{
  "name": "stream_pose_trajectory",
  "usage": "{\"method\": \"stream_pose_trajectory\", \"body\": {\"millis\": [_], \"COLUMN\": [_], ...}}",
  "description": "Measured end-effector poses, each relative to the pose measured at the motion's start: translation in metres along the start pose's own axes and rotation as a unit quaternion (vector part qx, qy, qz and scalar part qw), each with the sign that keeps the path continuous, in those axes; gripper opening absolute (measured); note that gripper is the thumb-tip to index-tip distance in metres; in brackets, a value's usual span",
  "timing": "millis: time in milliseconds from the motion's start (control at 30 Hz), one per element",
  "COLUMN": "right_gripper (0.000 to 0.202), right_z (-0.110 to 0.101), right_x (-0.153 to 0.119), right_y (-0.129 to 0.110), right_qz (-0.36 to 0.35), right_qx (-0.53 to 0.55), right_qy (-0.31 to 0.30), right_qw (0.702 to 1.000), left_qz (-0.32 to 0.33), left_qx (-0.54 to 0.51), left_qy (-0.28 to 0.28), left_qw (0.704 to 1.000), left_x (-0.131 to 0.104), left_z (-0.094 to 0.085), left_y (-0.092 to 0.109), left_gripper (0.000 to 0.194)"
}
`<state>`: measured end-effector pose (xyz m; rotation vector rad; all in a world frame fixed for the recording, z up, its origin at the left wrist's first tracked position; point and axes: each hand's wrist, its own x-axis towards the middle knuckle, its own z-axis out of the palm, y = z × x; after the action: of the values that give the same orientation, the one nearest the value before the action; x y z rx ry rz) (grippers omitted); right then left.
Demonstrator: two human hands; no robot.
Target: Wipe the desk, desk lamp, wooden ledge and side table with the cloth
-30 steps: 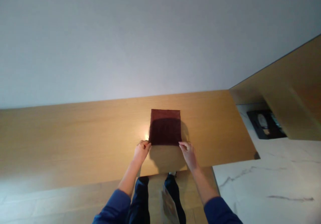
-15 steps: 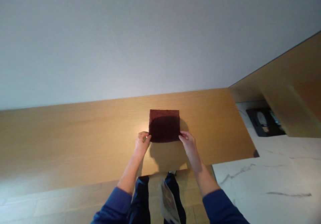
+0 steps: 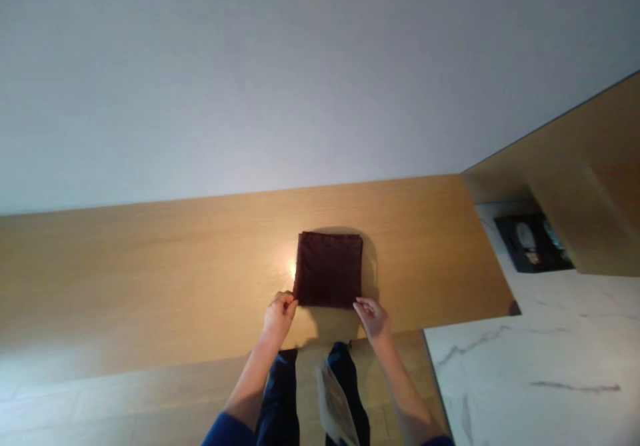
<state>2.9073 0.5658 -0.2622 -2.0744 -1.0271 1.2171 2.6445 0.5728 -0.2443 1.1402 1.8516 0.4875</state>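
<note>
A dark maroon cloth (image 3: 329, 269), folded into a rough square, lies on the wooden bench top (image 3: 175, 266). At its near left corner, my left hand (image 3: 279, 314) pinches the edge between thumb and fingers. My right hand (image 3: 373, 316) has its thumb and fingertips closed on the near right corner. Slightly offset layers show along the cloth's far edge. Both forearms reach in from below.
A pale wall (image 3: 300, 79) rises behind the bench. On the right are a white marbled surface (image 3: 540, 366), a black tray (image 3: 533, 243) with small items, and a wooden panel (image 3: 575, 186). My legs and a pale hanging item (image 3: 335, 399) are below.
Both hands have drawn toward me with the cloth's near corners. The cloth now lies closer to the bench's front edge and looks slightly larger, with its far edge nearer too.
</note>
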Motion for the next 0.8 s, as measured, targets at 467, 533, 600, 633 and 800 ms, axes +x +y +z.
{"method": "stream_pose_trajectory", "body": {"millis": [467,533,600,633,800], "right_gripper": [0.035,0.037,0.039,0.040,0.040], "right_z": [-0.017,-0.018,-0.019,-0.020,-0.018], "right_x": [-0.026,-0.019,-0.015,-0.016,-0.047], "right_y": [0.002,0.002,0.002,0.003,0.019], "right_qz": [-0.069,-0.071,-0.068,-0.065,-0.062], "right_qx": [-0.078,-0.080,-0.076,-0.075,-0.071], "right_qy": [0.015,0.017,0.016,0.014,-0.001], "right_qw": [0.994,0.994,0.995,0.995,0.996], "left_qz": [0.029,0.039,0.055,0.074,0.257], "left_qx": [0.081,0.099,0.125,0.141,0.208], "left_qy": [0.016,0.018,0.014,0.019,-0.073], "left_qw": [0.996,0.994,0.990,0.987,0.941], "left_x": [0.015,0.039,0.067,0.079,0.076], "left_z": [-0.010,-0.008,-0.003,0.001,0.037], "left_y": [0.009,0.022,0.045,0.060,0.111], "left_gripper": [0.029,0.033,0.035,0.041,0.056]}}
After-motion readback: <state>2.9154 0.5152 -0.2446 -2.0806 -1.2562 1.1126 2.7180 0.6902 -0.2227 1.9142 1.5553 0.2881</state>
